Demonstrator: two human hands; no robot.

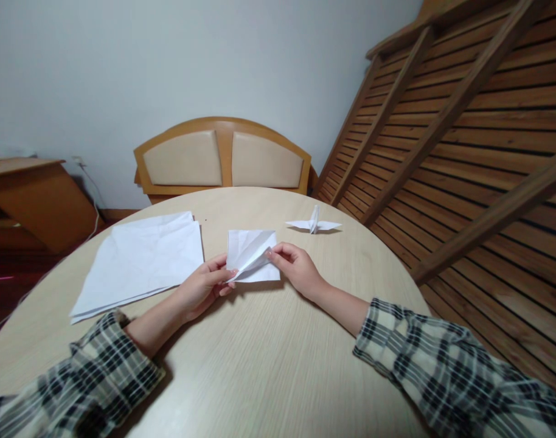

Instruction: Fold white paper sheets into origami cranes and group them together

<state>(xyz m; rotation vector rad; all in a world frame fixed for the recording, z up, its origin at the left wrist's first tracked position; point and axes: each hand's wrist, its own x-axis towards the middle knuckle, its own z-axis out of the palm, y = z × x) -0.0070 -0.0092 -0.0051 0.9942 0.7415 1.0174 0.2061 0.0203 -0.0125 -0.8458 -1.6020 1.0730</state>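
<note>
A folded square of white paper (248, 246) is held just above the table, with a raised flap running diagonally across it. My left hand (207, 283) grips its lower left corner, thumb on top and fingers underneath. With thumb and forefinger, my right hand (296, 266) pinches the flap at the paper's right side. Beyond my right hand stands a white paper crane (314, 222) with its wings spread. A stack of white paper sheets (141, 258) lies to the left, partly behind my left hand and forearm.
The round wooden table (269, 365) fills the foreground. Behind it a headboard with cream panels (182, 159) leans near the wall. A slatted wooden frame (442, 146) slopes along the right, and a wooden desk (36, 201) stands at the far left.
</note>
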